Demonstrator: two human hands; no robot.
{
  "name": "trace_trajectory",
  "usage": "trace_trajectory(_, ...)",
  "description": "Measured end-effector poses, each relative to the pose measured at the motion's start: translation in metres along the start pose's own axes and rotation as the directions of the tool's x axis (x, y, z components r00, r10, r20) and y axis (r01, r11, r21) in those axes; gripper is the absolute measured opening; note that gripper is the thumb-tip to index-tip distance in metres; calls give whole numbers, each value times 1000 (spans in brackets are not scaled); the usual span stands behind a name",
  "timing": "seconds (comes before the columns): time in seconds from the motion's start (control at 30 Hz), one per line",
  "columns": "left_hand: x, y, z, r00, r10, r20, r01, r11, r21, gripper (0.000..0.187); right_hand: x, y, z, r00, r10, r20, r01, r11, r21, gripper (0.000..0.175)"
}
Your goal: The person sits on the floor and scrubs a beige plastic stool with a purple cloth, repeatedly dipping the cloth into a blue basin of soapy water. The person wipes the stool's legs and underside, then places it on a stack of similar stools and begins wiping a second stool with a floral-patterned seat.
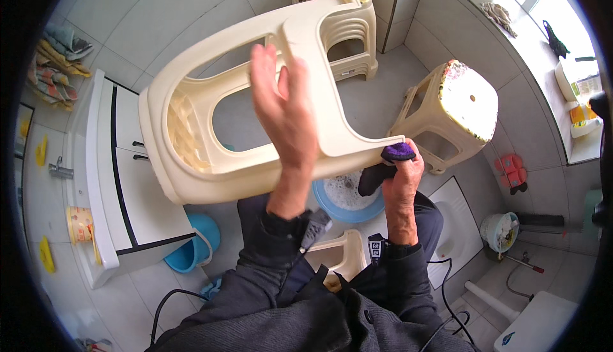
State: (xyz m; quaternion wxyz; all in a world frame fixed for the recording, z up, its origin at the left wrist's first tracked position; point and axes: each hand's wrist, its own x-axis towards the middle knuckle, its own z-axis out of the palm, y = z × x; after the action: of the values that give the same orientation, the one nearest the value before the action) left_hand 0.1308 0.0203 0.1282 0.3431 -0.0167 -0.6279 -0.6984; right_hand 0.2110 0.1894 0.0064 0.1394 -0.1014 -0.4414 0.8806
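Note:
Before me a cream plastic stool [306, 146] lies on its side above my knees, its ribbed seat underside to the left and its legs to the right. My right hand [404, 175] grips a purple and black cloth [398, 152] at the end of the nearest leg, with a dark flap of it hanging down. My left hand [285, 108], blurred by motion, is over the stool's side with fingers apart and nothing in them. Below the stool sits a blue basin [348, 215] of sudsy water, partly hidden by the stool and cloth.
Stacked stools [354, 41] with a floral top stand by the wall. Another floral-topped stool [467, 100] is at the right. A squat toilet [452, 227] lies right of my knee. At the left are a white vanity cabinet [143, 194] and a blue bucket [184, 254]. Black cables trail beside me.

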Motion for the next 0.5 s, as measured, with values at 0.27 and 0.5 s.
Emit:
trace_trajectory(0.27,-128,4,-77,802,335,495,-444,888,118,17,7,-9,5,997,-16,-81,25,994,105,13)
trace_trajectory(0.5,-65,-34,-105,948,-107,300,168,968,-184,102,35,-4,7,986,105,-128,-70,965,252,20)
